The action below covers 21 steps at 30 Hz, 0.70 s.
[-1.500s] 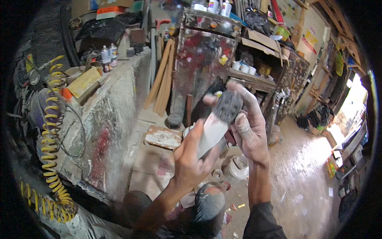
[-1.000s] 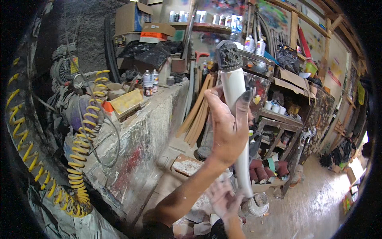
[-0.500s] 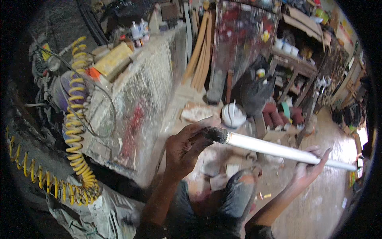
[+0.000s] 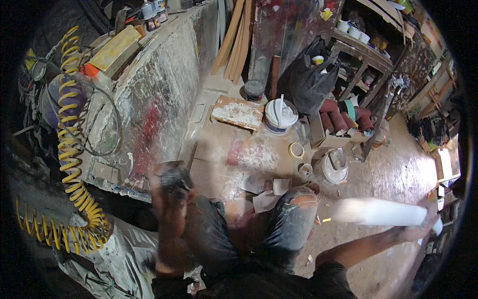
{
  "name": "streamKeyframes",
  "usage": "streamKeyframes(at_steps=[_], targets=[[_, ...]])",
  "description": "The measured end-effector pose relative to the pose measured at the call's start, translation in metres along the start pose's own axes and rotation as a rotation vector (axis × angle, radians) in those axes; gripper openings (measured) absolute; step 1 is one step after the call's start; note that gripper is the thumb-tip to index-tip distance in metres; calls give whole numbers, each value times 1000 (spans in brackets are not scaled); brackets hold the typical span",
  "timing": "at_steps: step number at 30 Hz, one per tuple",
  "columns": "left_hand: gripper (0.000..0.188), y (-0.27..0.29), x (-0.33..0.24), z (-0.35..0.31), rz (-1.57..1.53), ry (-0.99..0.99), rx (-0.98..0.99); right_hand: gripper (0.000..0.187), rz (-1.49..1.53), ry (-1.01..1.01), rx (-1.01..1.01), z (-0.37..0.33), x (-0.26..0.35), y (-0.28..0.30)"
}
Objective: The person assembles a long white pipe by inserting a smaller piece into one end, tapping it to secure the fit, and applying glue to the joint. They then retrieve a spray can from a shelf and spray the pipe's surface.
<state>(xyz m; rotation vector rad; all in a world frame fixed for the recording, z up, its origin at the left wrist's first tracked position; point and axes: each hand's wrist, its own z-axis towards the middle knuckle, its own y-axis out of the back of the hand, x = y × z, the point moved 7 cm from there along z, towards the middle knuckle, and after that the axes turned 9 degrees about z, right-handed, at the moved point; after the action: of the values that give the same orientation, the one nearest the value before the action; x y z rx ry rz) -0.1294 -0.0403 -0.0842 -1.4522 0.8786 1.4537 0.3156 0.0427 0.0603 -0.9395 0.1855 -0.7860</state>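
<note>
My left hand (image 4: 168, 207), smeared by motion, is raised over the left knee. Its fingers are closed around a short black piece (image 4: 174, 180) whose kind I cannot make out. Far off to the right, my right hand (image 4: 420, 224) grips a long white tube (image 4: 383, 211) near its outer end. The tube points toward the middle of the view, and its inner end is blurred. Tube and black piece are well apart. My knees in torn jeans (image 4: 294, 214) show between my arms.
Cardboard (image 4: 209, 159) on the floor carries white dust and a dusty board (image 4: 238, 113). Beyond stand white buckets (image 4: 332, 167), a black bag (image 4: 311, 82) and a box of reddish rolls (image 4: 331, 119). A plaster-stained block (image 4: 149, 94) and a coiled yellow hose (image 4: 72, 149) are at left.
The black piece, earlier against the tube's left end, is now apart from it. My left hand has moved left and down with it; my right hand has carried the tube right and lower.
</note>
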Motion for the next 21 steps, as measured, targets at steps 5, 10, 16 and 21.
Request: streamKeyframes(at_steps=[5, 10, 16, 21], targets=[[26, -48, -13, 7, 285, -336, 130, 31, -702, 292, -367, -5, 29, 7], [24, -64, -27, 14, 430, -767, -12, 34, -1047, 432, -235, -16, 30, -22], [23, -71, -30, 7, 445, -862, -20, 37, -1663, 523, 493, -36, 3, -55], [23, -74, -28, 9, 388, -849, -89, 28, -667, 95, 21, -18, 23, -4]])
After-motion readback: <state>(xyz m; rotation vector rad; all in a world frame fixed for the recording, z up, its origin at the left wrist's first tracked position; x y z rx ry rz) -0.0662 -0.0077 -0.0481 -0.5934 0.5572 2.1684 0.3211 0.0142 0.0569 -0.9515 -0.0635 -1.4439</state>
